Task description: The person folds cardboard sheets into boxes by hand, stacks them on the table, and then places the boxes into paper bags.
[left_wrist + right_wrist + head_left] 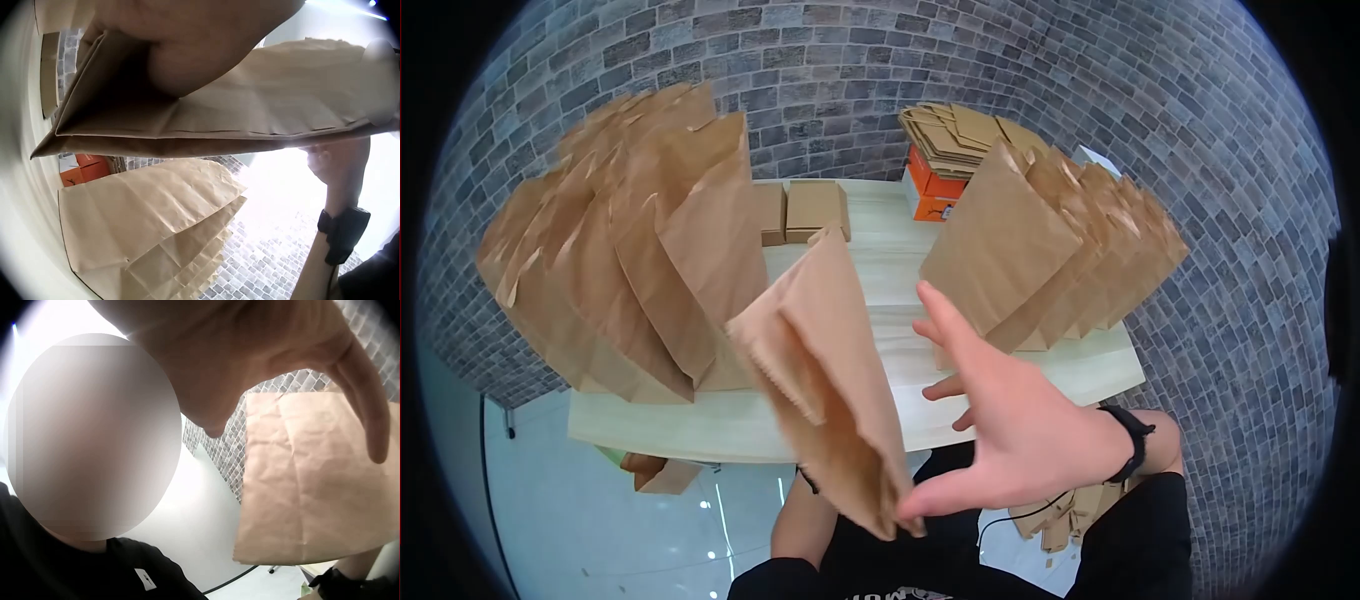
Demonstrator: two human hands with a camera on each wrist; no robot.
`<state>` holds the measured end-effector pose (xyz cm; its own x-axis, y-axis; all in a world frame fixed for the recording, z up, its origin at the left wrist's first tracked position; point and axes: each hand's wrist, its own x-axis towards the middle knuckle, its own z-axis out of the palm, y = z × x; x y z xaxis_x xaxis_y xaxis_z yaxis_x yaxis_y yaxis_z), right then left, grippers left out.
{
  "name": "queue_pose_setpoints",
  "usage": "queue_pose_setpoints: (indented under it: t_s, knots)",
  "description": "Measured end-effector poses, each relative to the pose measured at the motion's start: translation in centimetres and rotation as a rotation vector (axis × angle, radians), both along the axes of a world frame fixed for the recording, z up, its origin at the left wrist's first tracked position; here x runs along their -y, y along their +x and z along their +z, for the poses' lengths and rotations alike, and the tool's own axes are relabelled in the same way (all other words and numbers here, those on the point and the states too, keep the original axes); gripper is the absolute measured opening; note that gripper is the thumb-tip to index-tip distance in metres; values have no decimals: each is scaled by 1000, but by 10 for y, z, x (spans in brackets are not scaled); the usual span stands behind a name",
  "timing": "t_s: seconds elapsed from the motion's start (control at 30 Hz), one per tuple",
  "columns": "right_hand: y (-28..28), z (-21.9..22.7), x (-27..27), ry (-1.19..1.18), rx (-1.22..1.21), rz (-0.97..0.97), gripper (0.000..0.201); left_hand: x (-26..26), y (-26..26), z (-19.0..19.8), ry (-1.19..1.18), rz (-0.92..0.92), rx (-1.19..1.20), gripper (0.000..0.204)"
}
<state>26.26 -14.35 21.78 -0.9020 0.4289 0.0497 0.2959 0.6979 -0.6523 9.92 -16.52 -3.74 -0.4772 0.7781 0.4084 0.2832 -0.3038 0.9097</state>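
A brown paper bag is held up in front of the person, over the table's near edge. Its zigzag-cut edge faces the person and the mouth gapes slightly. My left hand grips this bag; its fingers are mostly hidden behind the paper, and in the head view the bag covers the hand. My right hand, with a black band at the wrist, is spread beside the bag. Its thumb tip overlaps the bag's near corner in the head view, while the other fingers point toward the bags at the right.
Several brown paper bags stand in a row on the left of the table, with another row on the right. Behind are small cardboard boxes and an orange box under flattened cardboard. Cardboard pieces lie below.
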Motion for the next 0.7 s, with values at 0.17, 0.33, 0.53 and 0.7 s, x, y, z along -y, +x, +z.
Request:
queue_pose_setpoints:
  t_s: [0.17,0.33,0.53,0.7]
  knots:
    - [3,-5,-5,51,-31,-99,88,-57,-1,19,-74,73,-132,21]
    - [29,-5,-31,33,111,-198,35,-55,-3,48,-48,-48,-52,30]
    - [7,-38,-61,600,-14,-404,40,11,0,122,353,100,134,23]
    - [-33,-57,-28,777,-54,-329,67,47,-5,173,461,-283,-211,20]
